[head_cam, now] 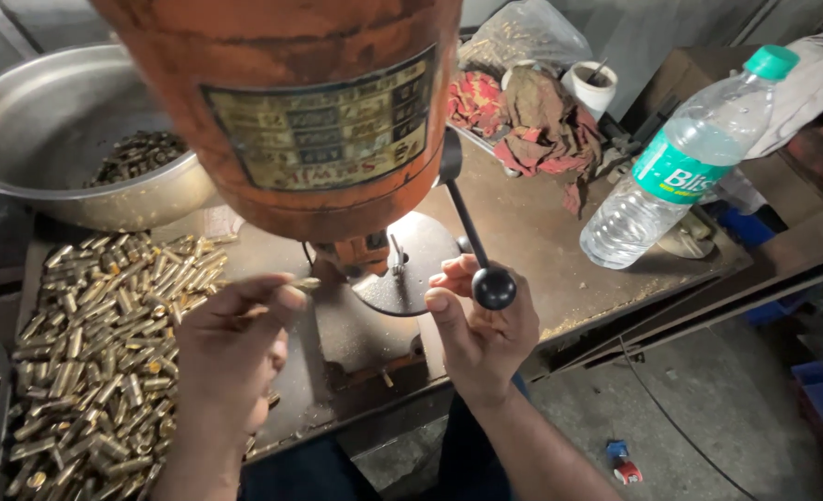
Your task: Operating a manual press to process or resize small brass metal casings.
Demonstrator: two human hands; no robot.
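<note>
An orange drill press head (309, 102) fills the upper middle, with a round black work table (411, 269) beneath it. My right hand (481, 325) is shut on the black ball knob (494, 287) of the feed lever (462, 209). My left hand (235, 339) pinches a small brass tube (302, 283) at its fingertips, held toward the spindle (365, 255). A heap of similar brass tubes (105, 343) lies on the bench just left of that hand.
A large steel bowl (31, 148) with several darker pieces stands at the back left. A plastic water bottle (685, 162), crumpled rags (541, 125), a white cup (590, 85) and a plastic bag (523, 37) sit at the right. Below the bench edge lies concrete floor (708, 408).
</note>
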